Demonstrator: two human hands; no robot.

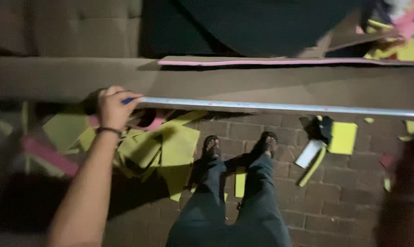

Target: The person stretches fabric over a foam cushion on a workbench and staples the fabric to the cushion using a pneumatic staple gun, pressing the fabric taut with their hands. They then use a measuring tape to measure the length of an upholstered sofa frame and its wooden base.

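My left hand point(111, 107) is closed around a blue pen at the left end of a long metal ruler point(280, 107). The ruler lies along the front edge of a large brown cardboard sheet point(262, 84) stretching across the view. My right hand point(406, 183) is a dark blur at the right edge, with a bracelet at the wrist; I cannot tell what it holds. Below, my legs in dark trousers and sandals point(239, 146) stand on a brick floor.
Yellow paper offcuts point(170, 144) and pink strips point(47, 155) litter the brick floor point(344, 196) under the cardboard's left part. A yellow sheet point(343, 137) and white piece lie at right. A pink-edged board point(280, 61) and more scraps sit at the back.
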